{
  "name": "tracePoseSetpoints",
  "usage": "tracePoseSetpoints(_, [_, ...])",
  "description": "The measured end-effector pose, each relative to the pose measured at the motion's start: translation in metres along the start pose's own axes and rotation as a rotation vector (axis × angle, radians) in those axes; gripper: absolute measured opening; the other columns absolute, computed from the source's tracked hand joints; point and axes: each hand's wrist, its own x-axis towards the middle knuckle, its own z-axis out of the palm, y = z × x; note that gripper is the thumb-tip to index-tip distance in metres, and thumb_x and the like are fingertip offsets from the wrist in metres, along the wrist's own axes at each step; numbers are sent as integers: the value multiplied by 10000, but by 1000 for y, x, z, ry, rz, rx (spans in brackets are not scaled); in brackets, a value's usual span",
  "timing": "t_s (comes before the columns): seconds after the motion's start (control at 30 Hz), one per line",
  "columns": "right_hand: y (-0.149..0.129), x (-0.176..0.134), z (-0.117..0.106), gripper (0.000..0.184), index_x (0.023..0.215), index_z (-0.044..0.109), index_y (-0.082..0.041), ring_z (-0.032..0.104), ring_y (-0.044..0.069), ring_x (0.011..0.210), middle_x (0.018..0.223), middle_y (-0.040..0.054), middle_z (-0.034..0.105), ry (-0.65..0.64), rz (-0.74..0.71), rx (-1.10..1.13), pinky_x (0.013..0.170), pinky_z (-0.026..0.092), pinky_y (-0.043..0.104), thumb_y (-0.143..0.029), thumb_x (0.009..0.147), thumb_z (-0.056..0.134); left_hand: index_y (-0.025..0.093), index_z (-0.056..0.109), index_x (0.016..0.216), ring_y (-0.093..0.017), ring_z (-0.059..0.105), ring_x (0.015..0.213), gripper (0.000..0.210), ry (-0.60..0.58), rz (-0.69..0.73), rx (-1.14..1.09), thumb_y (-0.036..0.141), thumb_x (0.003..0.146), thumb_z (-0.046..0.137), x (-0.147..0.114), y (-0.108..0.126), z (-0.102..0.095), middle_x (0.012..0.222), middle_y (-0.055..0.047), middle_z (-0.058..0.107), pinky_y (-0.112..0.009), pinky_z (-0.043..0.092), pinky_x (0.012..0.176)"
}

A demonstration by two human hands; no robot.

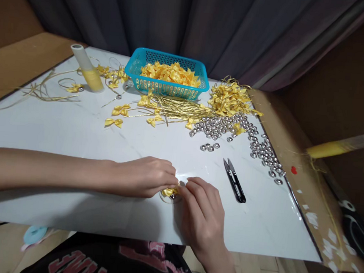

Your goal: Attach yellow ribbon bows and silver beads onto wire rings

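Note:
Near the front of the white table, my left hand (153, 177) and my right hand (203, 204) meet over a small yellow ribbon bow (168, 192). The fingers of both hands are pinched together at the bow's upper and right side. A loop of thin gold cord and a small silver bead (173, 196) show just below it. My fingertips partly cover the bow, so the exact grip is hidden. Right of my right hand lie black thread snips (235, 183), with their blades pointing away.
At the back stands a turquoise basket (132, 79) of yellow bows. Before it lie gold cords (181, 109), with a bow pile (230, 98) and silver beads (214, 126) to the right. A yellow thread spool (93, 80) stands back left; scissors (356, 232) lie at the right edge.

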Motion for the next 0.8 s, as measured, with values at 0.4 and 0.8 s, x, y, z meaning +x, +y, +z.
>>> tracePoseSetpoints(0.4, [-1,-3,-2,229,984,585,-113,557,244,955,911,119,642,-43,27,13,727,448,373,3,869,424,126,612,878,-180,558,772,254,10,24,120,60,906,368,-6,4,0,825,-79,652,-268,463,667])
tracePoseSetpoints(0.8, [-4,-6,-8,240,993,583,-80,537,273,982,949,140,638,-104,39,6,769,420,404,25,864,410,115,622,875,-187,575,779,267,85,12,134,61,912,363,-9,9,3,811,-91,654,-281,485,650])
